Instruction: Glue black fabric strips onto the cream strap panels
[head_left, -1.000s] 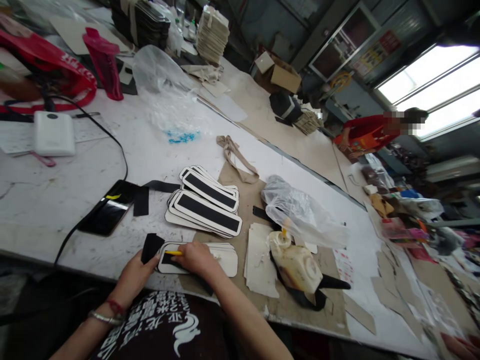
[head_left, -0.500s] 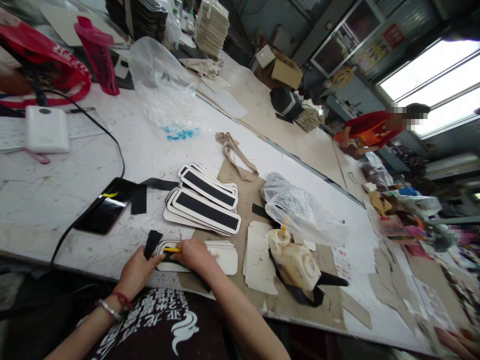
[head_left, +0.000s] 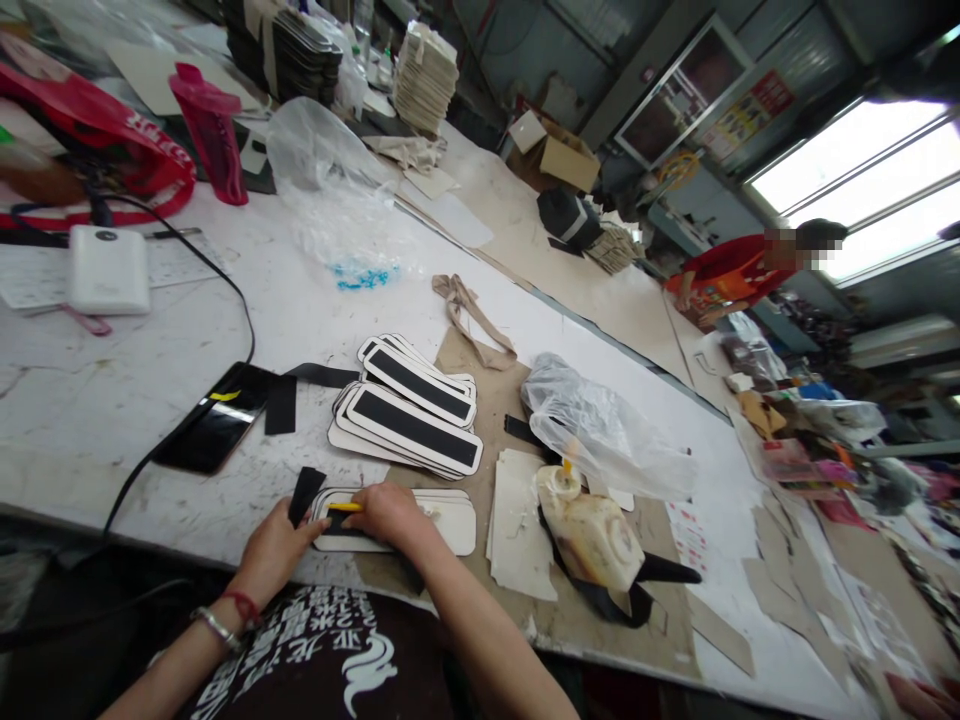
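both hands clenched at the table's near edge: right hand [head_left: 390, 515] gripping yellow tool [head_left: 343, 507], left hand [head_left: 276, 550] pinching black strip [head_left: 306, 492].

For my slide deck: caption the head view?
Right hand runs a yellow tool over a white card; left hand steadies it.

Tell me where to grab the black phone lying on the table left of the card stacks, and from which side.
Grip the black phone across its two long edges, coming straight down from above, probably at its middle. It lies flat, screen up. A black cable runs along its left edge and a black strip lies by its right corner, so lift clear of both.
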